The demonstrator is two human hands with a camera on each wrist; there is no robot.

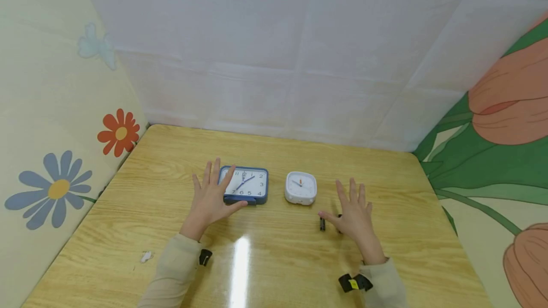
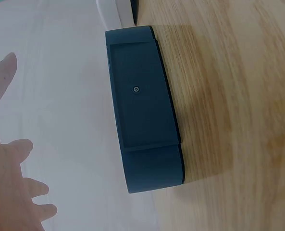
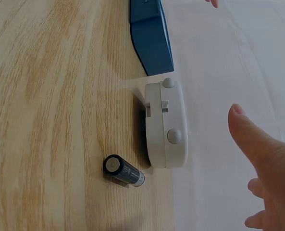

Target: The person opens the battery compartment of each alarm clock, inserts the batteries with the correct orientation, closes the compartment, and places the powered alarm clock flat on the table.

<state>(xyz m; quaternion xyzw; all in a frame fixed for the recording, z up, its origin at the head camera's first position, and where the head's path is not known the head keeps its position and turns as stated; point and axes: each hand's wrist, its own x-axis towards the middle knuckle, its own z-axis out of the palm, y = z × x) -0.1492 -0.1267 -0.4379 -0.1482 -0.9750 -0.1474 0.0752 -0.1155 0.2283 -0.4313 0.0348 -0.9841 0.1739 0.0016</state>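
My left hand (image 1: 211, 201) is held with fingers spread, over the left edge of a blue rectangular clock (image 1: 252, 185). The clock's blue base (image 2: 147, 110) with a small screw faces the left wrist view, apart from the fingers. To its right stands a small white alarm clock (image 1: 301, 187), whose knobs and switch side shows in the right wrist view. My right hand (image 1: 355, 217) has its fingers spread and grips nothing. Near its thumb lies a black battery (image 1: 322, 224), also seen as a cylinder (image 3: 125, 171) beside the white clock. Another dark piece (image 1: 340, 223) is partly hidden by that hand.
The wooden table (image 1: 274, 260) carries a small white scrap (image 1: 147, 256) at the left front. A white cloth (image 1: 274, 61) hangs along the back edge. Flower-patterned panels stand at the left (image 1: 34, 108) and right (image 1: 492, 175).
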